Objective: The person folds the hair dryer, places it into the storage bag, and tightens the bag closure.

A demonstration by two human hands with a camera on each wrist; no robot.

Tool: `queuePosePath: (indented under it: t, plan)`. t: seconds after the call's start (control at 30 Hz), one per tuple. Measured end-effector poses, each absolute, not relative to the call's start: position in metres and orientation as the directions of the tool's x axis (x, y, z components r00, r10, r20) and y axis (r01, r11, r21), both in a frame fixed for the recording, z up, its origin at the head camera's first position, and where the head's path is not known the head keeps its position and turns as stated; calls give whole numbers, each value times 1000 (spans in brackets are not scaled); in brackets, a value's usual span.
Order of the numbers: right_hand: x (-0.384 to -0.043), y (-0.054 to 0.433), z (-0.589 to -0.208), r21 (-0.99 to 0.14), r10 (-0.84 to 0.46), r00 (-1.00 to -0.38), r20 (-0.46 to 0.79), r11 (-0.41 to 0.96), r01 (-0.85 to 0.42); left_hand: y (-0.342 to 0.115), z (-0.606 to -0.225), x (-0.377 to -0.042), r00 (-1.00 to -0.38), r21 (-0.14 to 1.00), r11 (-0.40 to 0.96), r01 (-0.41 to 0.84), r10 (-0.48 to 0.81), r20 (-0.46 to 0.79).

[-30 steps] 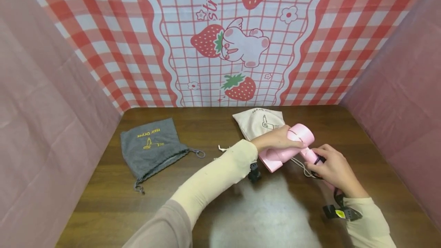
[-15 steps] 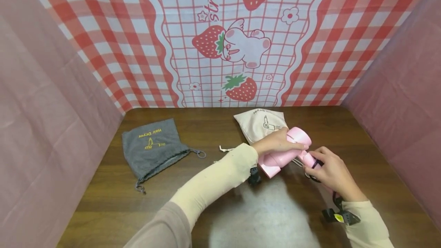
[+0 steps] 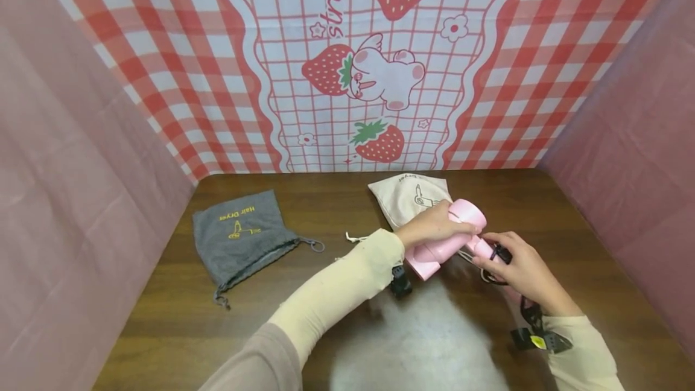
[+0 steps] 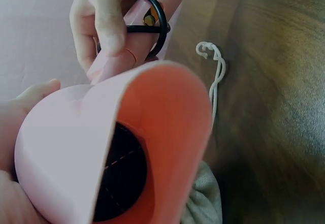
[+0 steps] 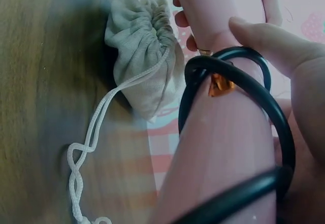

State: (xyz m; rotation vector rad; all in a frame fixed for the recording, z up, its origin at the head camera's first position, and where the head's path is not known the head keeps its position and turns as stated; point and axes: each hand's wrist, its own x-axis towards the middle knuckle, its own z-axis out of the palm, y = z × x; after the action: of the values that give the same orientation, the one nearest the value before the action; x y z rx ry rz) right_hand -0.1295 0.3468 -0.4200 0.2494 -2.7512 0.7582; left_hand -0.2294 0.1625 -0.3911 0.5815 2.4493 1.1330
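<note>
In the head view a pink hair dryer (image 3: 468, 215) is held over the right side of the table. My left hand (image 3: 431, 223) grips its barrel. My right hand (image 3: 523, 270) holds the handle, with the thumb along it in the right wrist view. A black cord (image 5: 238, 196) loops around the handle, under and beside the right fingers. The wide nozzle (image 4: 167, 97) faces the left wrist camera, a dark round grille inside. Behind the dryer lies a cream drawstring pouch (image 3: 402, 201) printed with a hair dryer, partly hidden by the left hand.
A grey drawstring pouch (image 3: 236, 231) marked "Hair Dryer" lies flat on the left of the brown wooden table (image 3: 260, 306). The cream pouch's white drawstring (image 5: 75, 178) trails across the wood. A strawberry-print cloth (image 3: 380, 77) hangs behind, with pink cloth on both sides.
Both hands have shifted slightly left, carrying the hair dryer, with its barrel and nozzle turned a little. Both hands keep their hold. The two pouches stay where they were.
</note>
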Motion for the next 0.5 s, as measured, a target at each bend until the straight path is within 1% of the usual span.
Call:
queuePosePath:
  t: [0.1,0.23,0.3,0.37,0.43,0.5]
  plan:
    - [-130,350,-417,-536,-53,-978,203,830,-156,159,-391,-231,-844,793,583,177,505,-182]
    - [-128,357,-416,-652,-36,-999,-15,758,-17,155,-391,-233,-839,823,551,135,506,-201]
    - [-128,360,-416,-723,-43,-989,-140,687,73,153,-391,-234,-835,831,540,133,512,-200]
    - [-128,362,-418,-793,-74,-966,-247,588,157,152,-391,-235,-835,833,536,140,516,-192]
    - [-128,363,-420,-834,-115,-941,-318,506,220,150,-390,-235,-834,835,531,142,519,-189]
    - [-129,364,-422,-861,-167,-919,-357,440,255,148,-390,-236,-833,841,522,144,523,-181]
